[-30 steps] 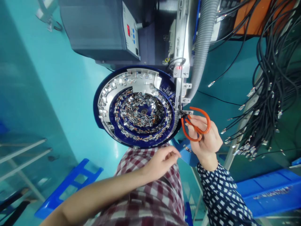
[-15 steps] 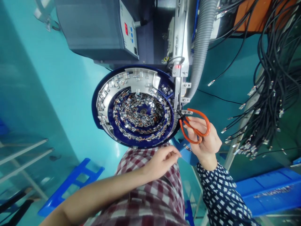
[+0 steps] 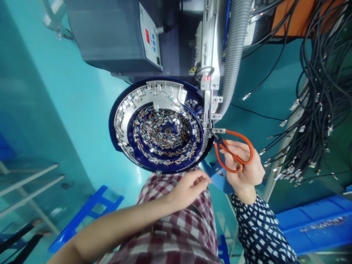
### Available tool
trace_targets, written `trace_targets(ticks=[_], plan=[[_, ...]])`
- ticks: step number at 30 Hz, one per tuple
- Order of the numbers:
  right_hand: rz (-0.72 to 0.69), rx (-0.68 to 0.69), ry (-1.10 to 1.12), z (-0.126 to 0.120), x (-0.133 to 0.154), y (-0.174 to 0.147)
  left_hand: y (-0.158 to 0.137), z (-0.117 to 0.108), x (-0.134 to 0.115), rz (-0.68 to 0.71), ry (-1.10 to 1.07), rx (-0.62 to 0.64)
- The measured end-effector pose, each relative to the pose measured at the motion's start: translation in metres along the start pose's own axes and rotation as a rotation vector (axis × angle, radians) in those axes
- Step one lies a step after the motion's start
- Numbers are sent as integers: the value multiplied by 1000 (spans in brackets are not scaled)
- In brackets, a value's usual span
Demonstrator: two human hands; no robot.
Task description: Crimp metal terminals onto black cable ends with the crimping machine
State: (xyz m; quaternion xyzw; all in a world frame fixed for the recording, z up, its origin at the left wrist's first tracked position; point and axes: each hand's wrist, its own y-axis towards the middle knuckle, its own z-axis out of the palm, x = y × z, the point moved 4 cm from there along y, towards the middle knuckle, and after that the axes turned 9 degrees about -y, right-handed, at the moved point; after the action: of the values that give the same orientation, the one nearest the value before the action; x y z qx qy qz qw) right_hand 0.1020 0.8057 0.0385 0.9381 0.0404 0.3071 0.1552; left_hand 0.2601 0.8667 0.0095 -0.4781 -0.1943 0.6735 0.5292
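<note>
My right hand (image 3: 246, 165) holds orange-handled scissors (image 3: 239, 161), with fingers closed around the handle loops. The dark blades point up and left to the end of a metal track (image 3: 208, 110) at the right rim of a blue feeder bowl (image 3: 112, 121). Whether the blade tips touch a part there I cannot tell. Many small shiny metal pieces (image 3: 162, 124) lie in the bowl and along its spiral ledge. Below the bowl, my left hand (image 3: 189, 187) rests over the checked cloth on my lap, loosely closed, with nothing seen in it.
A grey control box (image 3: 107, 33) with a red display stands behind the bowl. A ribbed grey hose (image 3: 236, 51) runs beside the track. Black cables (image 3: 313, 121) with metal ends hang at right. A blue tray (image 3: 319, 227) and blue stool (image 3: 82, 220) are lower down.
My right hand and the scissors have moved a little right and down, drawing back from the bowl's rim. My left hand stays in place. The view has shifted slightly.
</note>
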Motion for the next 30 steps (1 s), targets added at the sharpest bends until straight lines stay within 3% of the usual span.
trace_targets(ticks=[14, 30], plan=[[-23, 79, 40, 9, 0, -7, 0, -2, 1, 1, 10, -3], [-12, 2, -13, 12, 5, 0, 0, -1, 3, -10, 1, -10]])
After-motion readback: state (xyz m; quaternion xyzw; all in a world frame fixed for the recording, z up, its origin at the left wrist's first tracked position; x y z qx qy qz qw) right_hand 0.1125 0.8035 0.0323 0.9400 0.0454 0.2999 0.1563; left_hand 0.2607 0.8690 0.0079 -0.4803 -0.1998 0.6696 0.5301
